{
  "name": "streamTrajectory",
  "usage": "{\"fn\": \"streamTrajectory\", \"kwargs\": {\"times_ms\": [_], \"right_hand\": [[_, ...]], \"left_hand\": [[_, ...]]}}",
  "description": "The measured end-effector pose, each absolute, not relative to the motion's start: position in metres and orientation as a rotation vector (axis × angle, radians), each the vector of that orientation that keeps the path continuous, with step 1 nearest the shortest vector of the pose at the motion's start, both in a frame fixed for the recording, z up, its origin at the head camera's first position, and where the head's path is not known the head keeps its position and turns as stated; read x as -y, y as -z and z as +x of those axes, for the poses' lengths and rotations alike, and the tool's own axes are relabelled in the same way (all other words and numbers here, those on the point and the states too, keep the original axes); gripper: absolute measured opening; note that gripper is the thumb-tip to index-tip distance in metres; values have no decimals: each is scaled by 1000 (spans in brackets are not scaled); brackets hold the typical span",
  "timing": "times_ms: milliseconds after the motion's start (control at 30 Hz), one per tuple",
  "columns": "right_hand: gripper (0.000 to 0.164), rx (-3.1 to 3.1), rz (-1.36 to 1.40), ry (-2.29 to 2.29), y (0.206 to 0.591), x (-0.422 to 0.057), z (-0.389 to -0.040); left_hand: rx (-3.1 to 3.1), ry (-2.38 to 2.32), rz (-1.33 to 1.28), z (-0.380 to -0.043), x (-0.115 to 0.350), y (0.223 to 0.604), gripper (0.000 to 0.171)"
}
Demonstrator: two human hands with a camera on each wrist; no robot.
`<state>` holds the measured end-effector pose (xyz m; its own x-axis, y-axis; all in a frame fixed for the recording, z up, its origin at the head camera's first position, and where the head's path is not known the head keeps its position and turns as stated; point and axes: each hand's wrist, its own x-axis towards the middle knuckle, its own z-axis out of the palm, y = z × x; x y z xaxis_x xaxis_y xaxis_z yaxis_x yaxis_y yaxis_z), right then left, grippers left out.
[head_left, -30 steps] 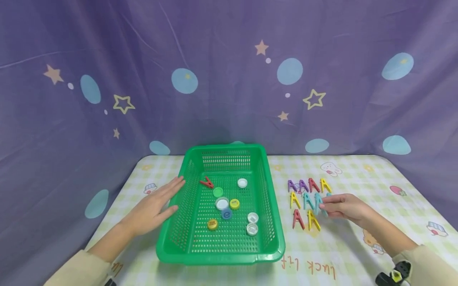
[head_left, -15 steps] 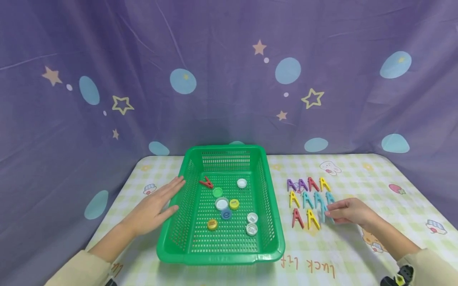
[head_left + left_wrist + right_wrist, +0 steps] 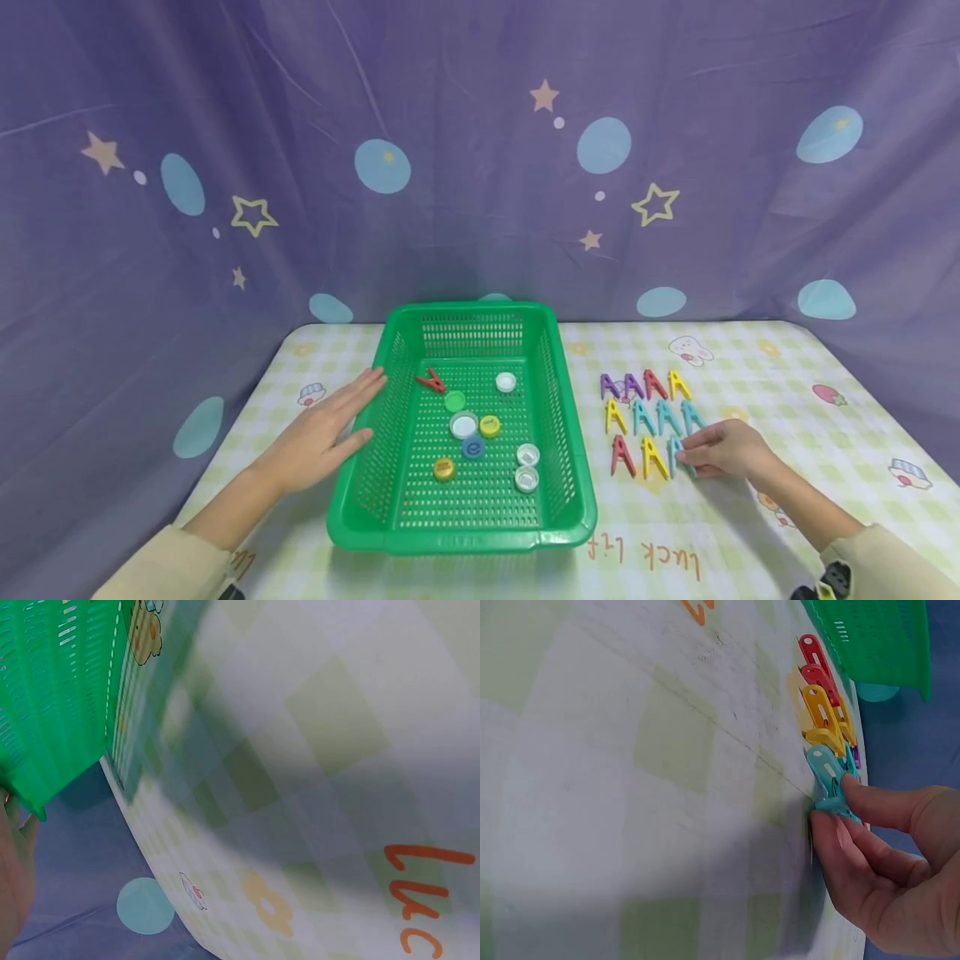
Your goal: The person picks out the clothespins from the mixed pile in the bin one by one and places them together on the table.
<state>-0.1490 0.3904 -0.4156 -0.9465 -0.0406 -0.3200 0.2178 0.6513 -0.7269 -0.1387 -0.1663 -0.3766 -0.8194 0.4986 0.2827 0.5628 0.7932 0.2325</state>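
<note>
My right hand (image 3: 729, 451) pinches a light blue clothespin (image 3: 825, 769) between thumb and fingers, at the right end of the nearest row of clothespins. Beside it in that row lie a yellow clothespin (image 3: 654, 458) and a red clothespin (image 3: 622, 456). Behind stand two more rows, with light blue clothespins such as this one (image 3: 642, 417), a yellow one (image 3: 616, 417) and purple ones (image 3: 610, 386). My left hand (image 3: 318, 435), fingers straight, rests against the left rim of a green basket (image 3: 462, 542).
Inside the basket lie a red clothespin (image 3: 432, 381) and several bottle caps, among them a blue cap (image 3: 473, 447), a gold cap (image 3: 444, 468) and a white cap (image 3: 506, 382). A checked cloth (image 3: 795, 392) covers the table; a purple curtain (image 3: 480, 233) hangs behind.
My right hand has brought the light blue clothespin toward me, from the middle row to the end of the nearest row beside the yellow one. The left hand stays at the basket.
</note>
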Motion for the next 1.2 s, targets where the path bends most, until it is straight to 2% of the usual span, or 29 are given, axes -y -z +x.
{"fn": "streamTrajectory", "kwargs": {"times_ms": [300,467,767,967,1200], "right_hand": [[35,-2719,141,1029,412,-385,-147],[32,-2728,89,1033,398,-385,-150],[40,-2603,0,1135,362,-378,-172],[41,-2543,-81,1149,342,-361,-186],[52,-2452,-153,1200,324,-334,-199]], "left_hand": [[2769,455,-837,-140,168,378,65],[2765,460,-844,-140,168,377,65],[2767,458,-841,-139,168,379,65],[2766,477,-830,-138,168,379,64],[2764,479,-828,-138,167,378,64]]}}
